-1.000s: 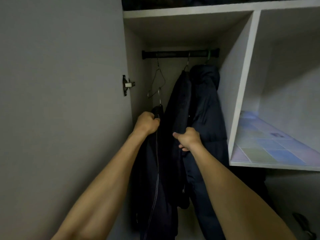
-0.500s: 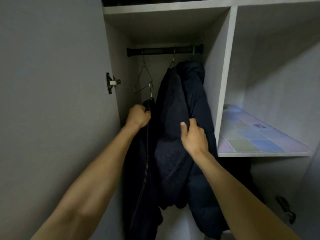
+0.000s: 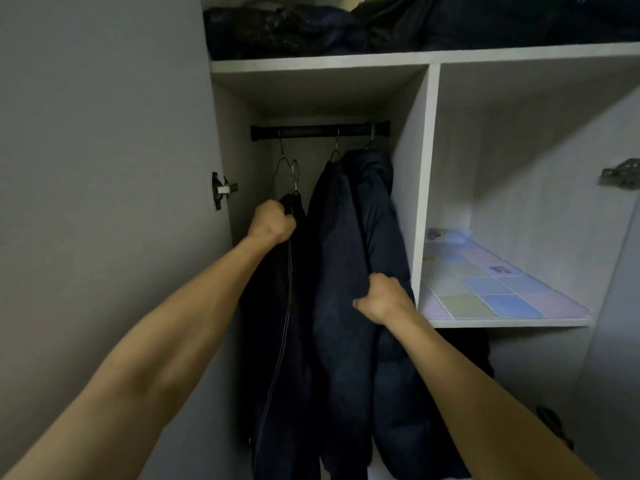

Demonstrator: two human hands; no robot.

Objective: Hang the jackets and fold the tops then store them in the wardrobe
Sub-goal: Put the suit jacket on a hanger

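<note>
A black rail (image 3: 320, 130) crosses the narrow left bay of the white wardrobe (image 3: 426, 174). My left hand (image 3: 273, 224) is shut on the collar of a dark zip jacket (image 3: 277, 341) on a wire hanger whose hook sticks up just above the fist, below the rail. An empty wire hanger (image 3: 285, 168) hangs from the rail above it. Two dark jackets hang to the right: a fleecy one (image 3: 337, 271) and a puffer (image 3: 377, 209). My right hand (image 3: 382, 297) is shut on the front edge of the fleecy jacket, low down.
The open door (image 3: 104, 168) with its hinge (image 3: 221, 190) fills the left side. Dark bundled clothes (image 3: 381, 26) lie on the top shelf. The right bay holds a shelf with a pastel tiled liner (image 3: 491, 289). Dark cloth sits under that shelf.
My right hand slid down the fleecy jacket and closed on its edge. My left hand keeps its hold on the zip jacket. The view tilted up, showing the top shelf.
</note>
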